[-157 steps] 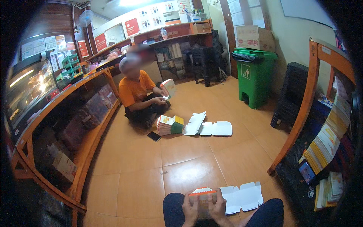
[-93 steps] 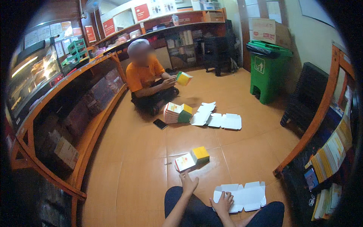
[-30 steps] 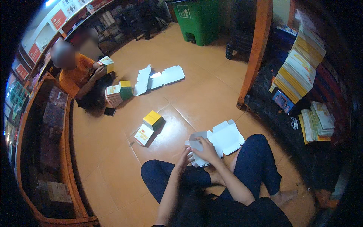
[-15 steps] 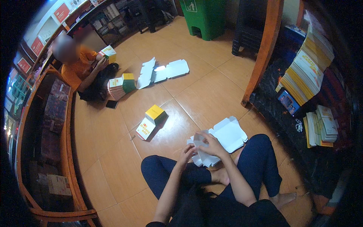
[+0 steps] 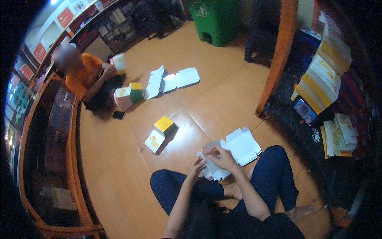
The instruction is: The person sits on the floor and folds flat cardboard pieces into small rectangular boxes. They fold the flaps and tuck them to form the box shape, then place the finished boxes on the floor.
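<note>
In front of my crossed legs, both hands work at a partly folded white cardboard box (image 5: 217, 172). My left hand (image 5: 196, 165) has its fingers closed on the box's left edge. Close beside it, my right hand (image 5: 223, 157) pinches a raised flap with bent fingers. A flat, unfolded white box blank (image 5: 241, 145) with notched tabs lies just beyond my right hand, by my right knee. The inner faces are plain white; the underside of the held box is hidden.
Ahead on the tiles stand folded yellow-and-white boxes (image 5: 160, 129). A person in orange (image 5: 85, 73) sits far left holding a box, near more boxes (image 5: 129, 94) and white blanks (image 5: 175, 79). Stacked cartons (image 5: 318, 79) and a phone (image 5: 305, 110) rest right; a green bin (image 5: 215, 24) stands behind.
My right hand has shifted slightly, its fingers drawing closer together on the flap. The other person's box has moved a little to the right and turned. The view has tilted slightly.
</note>
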Demonstrator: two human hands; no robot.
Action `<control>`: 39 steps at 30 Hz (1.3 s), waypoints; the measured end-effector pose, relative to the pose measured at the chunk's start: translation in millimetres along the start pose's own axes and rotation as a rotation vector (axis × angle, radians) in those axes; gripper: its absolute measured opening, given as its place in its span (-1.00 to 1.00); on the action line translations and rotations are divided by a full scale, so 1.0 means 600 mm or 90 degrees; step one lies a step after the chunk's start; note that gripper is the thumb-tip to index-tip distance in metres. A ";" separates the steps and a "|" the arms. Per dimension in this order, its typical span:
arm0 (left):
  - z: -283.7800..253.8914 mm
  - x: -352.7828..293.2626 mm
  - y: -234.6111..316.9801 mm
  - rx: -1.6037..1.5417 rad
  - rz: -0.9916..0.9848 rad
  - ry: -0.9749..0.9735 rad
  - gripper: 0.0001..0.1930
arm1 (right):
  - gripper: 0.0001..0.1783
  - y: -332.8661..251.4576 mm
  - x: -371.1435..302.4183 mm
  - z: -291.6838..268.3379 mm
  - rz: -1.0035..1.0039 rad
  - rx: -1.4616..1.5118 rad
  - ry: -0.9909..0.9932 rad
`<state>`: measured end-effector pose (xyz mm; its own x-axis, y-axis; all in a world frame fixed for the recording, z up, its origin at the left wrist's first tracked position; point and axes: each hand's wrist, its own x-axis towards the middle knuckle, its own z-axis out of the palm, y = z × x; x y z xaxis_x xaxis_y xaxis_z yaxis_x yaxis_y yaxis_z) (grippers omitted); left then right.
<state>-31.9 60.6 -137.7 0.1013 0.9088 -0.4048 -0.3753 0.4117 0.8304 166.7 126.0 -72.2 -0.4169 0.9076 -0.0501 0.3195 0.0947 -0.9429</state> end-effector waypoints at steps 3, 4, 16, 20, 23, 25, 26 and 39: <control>-0.003 0.003 0.000 -0.011 -0.028 0.010 -0.49 | -0.71 -0.003 0.000 0.015 -0.015 -0.051 0.056; -0.001 0.002 0.000 -0.005 -0.038 0.038 -0.44 | -0.70 -0.005 -0.002 0.023 -0.072 -0.063 0.106; 0.005 0.003 0.001 0.104 0.027 0.133 -0.48 | -0.81 -0.005 0.018 -0.017 -0.122 0.159 0.158; -0.005 0.019 -0.035 0.283 0.140 0.238 -0.41 | -0.84 -0.052 0.007 -0.045 -0.106 0.172 0.167; 0.016 0.010 -0.027 0.478 0.214 0.360 -0.33 | -0.85 -0.096 -0.010 -0.059 -0.155 0.098 0.163; 0.042 -0.011 0.005 0.532 0.208 0.379 -0.24 | -0.85 -0.121 -0.016 -0.063 -0.223 0.029 0.184; 0.057 -0.027 0.024 0.299 0.239 0.285 -0.22 | -0.84 -0.132 -0.021 -0.062 -0.226 -0.006 0.171; 0.130 -0.189 0.164 0.190 0.386 0.204 -0.74 | -0.58 -0.207 -0.076 -0.092 -0.414 -0.128 0.087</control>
<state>-8.4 3.2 19.6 -0.3342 0.9369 0.1027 -0.0098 -0.1124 0.9936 192.7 95.6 65.4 -0.4705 0.6829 0.5588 0.1986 0.6990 -0.6870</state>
